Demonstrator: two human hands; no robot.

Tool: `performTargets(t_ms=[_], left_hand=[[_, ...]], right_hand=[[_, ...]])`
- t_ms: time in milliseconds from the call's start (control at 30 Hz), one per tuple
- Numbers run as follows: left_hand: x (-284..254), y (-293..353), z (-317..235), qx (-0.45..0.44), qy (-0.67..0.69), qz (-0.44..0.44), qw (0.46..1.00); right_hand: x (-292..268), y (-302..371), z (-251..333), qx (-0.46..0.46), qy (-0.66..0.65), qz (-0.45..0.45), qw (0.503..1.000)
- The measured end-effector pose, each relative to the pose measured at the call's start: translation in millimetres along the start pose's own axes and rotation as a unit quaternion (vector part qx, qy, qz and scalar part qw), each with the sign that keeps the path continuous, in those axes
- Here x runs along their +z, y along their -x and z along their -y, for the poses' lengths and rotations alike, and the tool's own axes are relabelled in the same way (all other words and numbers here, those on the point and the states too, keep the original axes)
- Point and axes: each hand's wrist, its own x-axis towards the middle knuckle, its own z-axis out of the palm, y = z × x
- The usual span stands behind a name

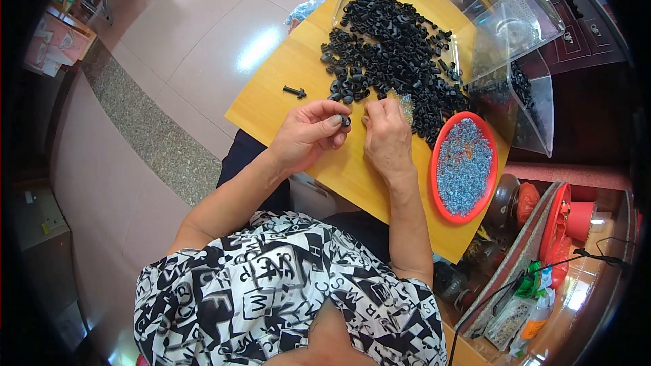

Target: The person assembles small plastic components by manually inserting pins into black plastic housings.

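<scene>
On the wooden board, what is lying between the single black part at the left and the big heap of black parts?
In the head view, only bare wooden board separates the single black part from the heap of black parts; nothing lies there.

One view only, from a wide fisheye camera worn on the person's head, looking steeply down over the chest and forearms. It sits close to the work: the black-and-white patterned shirt [285,298] fills the lower middle of the frame, and the left hand [308,132] and right hand [386,137] lie near the centre. The light wooden board [271,95] runs tilted from the upper middle to the lower right. Straight edges bend toward the dark round rim, and the pale tiled floor [203,34] fills the upper left.
</scene>
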Motion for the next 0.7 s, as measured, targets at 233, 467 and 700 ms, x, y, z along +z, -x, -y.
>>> performTargets(t_ms=[233, 467, 700], left_hand=[[1.1, 1.5, -1.8, -0.008, 0.004, -0.017, 1.000], [3.2, -0.3, -2.7, -0.013, -0.003, -0.007, 1.000], [6.2, 0.1, 3.8, 0.007, -0.073, -0.024, 0.997]], right_hand=[[-11.3, 4.8, 1.7, 0.109, -0.255, 0.016, 0.961], [-22.7, 7.6, -7.9, 0.275, -0.648, 0.024, 0.710], [-31.6, 9.0, 8.6, 0.268, -0.590, 0.044, 0.761]])
